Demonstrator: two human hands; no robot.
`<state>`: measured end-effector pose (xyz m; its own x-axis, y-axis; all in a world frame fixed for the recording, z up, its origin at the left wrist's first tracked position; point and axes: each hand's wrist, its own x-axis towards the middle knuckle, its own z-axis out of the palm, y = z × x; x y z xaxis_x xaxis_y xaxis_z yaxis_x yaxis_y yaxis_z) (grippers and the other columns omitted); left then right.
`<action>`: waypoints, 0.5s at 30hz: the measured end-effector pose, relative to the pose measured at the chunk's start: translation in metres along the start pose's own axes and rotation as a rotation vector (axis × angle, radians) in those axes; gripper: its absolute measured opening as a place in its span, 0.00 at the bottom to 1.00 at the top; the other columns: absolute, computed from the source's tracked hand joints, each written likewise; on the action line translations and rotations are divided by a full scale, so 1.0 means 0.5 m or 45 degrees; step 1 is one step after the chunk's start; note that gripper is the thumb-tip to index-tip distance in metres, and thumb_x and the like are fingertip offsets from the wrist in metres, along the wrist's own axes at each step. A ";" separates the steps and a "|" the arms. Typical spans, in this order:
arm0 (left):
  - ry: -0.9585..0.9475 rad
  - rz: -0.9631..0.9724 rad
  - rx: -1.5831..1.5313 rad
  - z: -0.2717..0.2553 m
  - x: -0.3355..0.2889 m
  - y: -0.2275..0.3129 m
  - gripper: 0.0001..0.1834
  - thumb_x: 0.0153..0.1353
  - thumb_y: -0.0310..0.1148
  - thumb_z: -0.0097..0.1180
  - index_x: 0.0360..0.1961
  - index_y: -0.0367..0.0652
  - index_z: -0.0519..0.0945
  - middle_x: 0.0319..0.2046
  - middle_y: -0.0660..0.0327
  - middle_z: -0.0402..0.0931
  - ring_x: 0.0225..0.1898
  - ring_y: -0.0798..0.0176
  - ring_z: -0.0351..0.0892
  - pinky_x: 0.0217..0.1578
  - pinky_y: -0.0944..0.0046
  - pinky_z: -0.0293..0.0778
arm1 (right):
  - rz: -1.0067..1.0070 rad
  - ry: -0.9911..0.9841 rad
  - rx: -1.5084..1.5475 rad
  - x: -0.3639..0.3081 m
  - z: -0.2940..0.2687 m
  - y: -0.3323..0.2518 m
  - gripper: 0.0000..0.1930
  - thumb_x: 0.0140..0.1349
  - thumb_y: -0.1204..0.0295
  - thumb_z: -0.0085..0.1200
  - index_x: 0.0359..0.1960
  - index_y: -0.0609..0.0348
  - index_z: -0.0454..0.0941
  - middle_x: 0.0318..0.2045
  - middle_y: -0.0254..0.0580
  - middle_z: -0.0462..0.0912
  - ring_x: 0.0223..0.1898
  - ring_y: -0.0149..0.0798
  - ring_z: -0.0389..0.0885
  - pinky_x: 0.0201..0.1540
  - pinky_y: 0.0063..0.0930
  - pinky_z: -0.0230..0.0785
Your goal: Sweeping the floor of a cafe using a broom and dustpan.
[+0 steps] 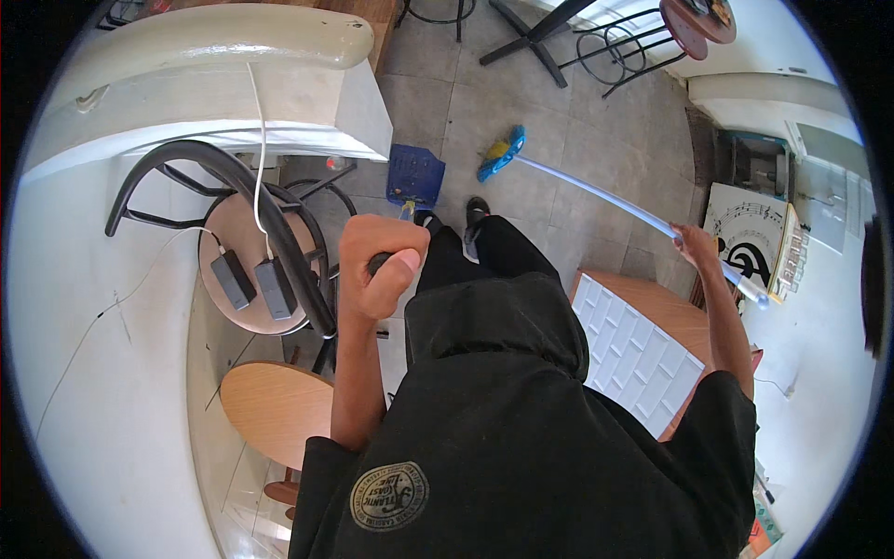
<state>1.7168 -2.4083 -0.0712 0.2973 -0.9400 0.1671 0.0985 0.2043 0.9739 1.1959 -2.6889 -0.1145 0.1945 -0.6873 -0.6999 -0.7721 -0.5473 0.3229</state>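
Note:
My left hand (377, 265) is closed around the dark top end of a long handle, and below it a blue dustpan (415, 177) rests on the floor beside my feet. Some small bits lie in the pan near its handle joint. My right hand (694, 245) grips the pale blue shaft of a broom (605, 196) partway along, and the shaft's end sticks out past the hand. The blue and yellow broom head (503, 153) touches the floor to the right of the dustpan, apart from it.
At left, a stool (256, 261) with a black metal frame bears two grey power adapters (275, 287) with white cables. A white counter (233, 102) juts out above it. A round wooden stool (275, 410) is lower left, a white-tiled counter (633, 345) at right, black table legs (535, 42) ahead.

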 end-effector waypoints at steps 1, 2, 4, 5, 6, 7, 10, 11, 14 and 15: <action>0.007 -0.007 0.014 0.000 -0.003 0.000 0.15 0.46 0.38 0.48 0.13 0.37 0.64 0.10 0.62 0.54 0.10 0.65 0.55 0.14 0.65 0.49 | 0.118 -0.080 -0.043 -0.006 -0.053 -0.046 0.23 0.58 0.69 0.53 0.57 0.35 0.72 0.39 0.48 0.82 0.40 0.51 0.81 0.42 0.45 0.74; 0.000 -0.010 0.020 0.001 -0.001 -0.002 0.15 0.45 0.37 0.48 0.14 0.37 0.64 0.10 0.62 0.54 0.10 0.65 0.55 0.15 0.65 0.50 | 0.131 -0.085 -0.036 -0.008 -0.044 -0.036 0.23 0.58 0.69 0.53 0.57 0.35 0.72 0.39 0.48 0.82 0.40 0.51 0.81 0.42 0.45 0.74; -0.020 -0.020 0.023 0.005 0.003 -0.002 0.14 0.45 0.37 0.48 0.14 0.37 0.64 0.11 0.62 0.55 0.11 0.65 0.56 0.15 0.66 0.50 | 0.153 0.023 -0.111 -0.003 -0.026 -0.011 0.23 0.58 0.69 0.53 0.57 0.33 0.72 0.38 0.47 0.82 0.40 0.50 0.82 0.43 0.44 0.74; -0.034 -0.021 0.018 0.007 0.006 0.000 0.13 0.44 0.36 0.48 0.14 0.36 0.65 0.11 0.62 0.55 0.11 0.65 0.56 0.15 0.66 0.51 | 0.146 0.056 -0.130 -0.001 -0.019 -0.005 0.23 0.58 0.68 0.53 0.57 0.33 0.72 0.38 0.46 0.82 0.39 0.50 0.82 0.42 0.44 0.73; -0.049 -0.022 0.012 0.009 0.008 0.001 0.13 0.44 0.36 0.48 0.15 0.36 0.65 0.11 0.61 0.56 0.11 0.64 0.57 0.15 0.66 0.51 | 0.153 0.047 -0.121 0.005 -0.012 0.000 0.23 0.58 0.68 0.53 0.57 0.33 0.72 0.38 0.46 0.82 0.39 0.50 0.82 0.42 0.44 0.73; -0.056 -0.028 0.014 0.010 0.008 0.001 0.13 0.44 0.36 0.48 0.15 0.36 0.65 0.11 0.61 0.56 0.11 0.64 0.57 0.15 0.66 0.51 | 0.142 0.078 -0.114 0.011 -0.017 -0.003 0.23 0.58 0.68 0.54 0.56 0.33 0.72 0.37 0.46 0.82 0.39 0.49 0.81 0.41 0.44 0.73; -0.051 0.010 0.023 0.011 0.013 0.000 0.12 0.43 0.36 0.48 0.15 0.36 0.66 0.11 0.61 0.56 0.11 0.64 0.57 0.15 0.66 0.52 | 0.142 0.107 -0.107 0.008 -0.009 -0.009 0.23 0.58 0.68 0.54 0.56 0.32 0.72 0.36 0.46 0.82 0.38 0.49 0.82 0.39 0.44 0.73; -0.064 -0.007 0.009 0.010 0.015 -0.002 0.12 0.44 0.35 0.48 0.15 0.36 0.66 0.11 0.61 0.57 0.11 0.64 0.57 0.15 0.66 0.52 | 0.121 0.139 -0.125 0.010 0.008 0.000 0.23 0.58 0.68 0.54 0.56 0.32 0.73 0.36 0.46 0.82 0.38 0.49 0.82 0.38 0.44 0.73; -0.069 -0.030 -0.005 0.008 0.017 -0.008 0.12 0.44 0.35 0.48 0.15 0.36 0.66 0.11 0.61 0.57 0.11 0.65 0.57 0.15 0.66 0.52 | 0.113 0.165 -0.141 0.011 0.007 -0.003 0.22 0.58 0.68 0.53 0.56 0.33 0.73 0.35 0.47 0.82 0.36 0.48 0.82 0.38 0.44 0.73; -0.065 -0.045 -0.011 0.007 0.017 -0.009 0.12 0.44 0.35 0.48 0.14 0.36 0.66 0.11 0.62 0.57 0.11 0.66 0.57 0.16 0.66 0.52 | 0.127 0.146 -0.141 0.011 0.000 -0.011 0.22 0.58 0.68 0.53 0.55 0.33 0.73 0.35 0.47 0.82 0.36 0.48 0.82 0.38 0.44 0.73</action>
<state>1.7155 -2.4182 -0.0738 0.2449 -0.9593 0.1406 0.1160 0.1730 0.9781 1.2013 -2.6900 -0.1201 0.1925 -0.7874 -0.5857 -0.7211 -0.5183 0.4598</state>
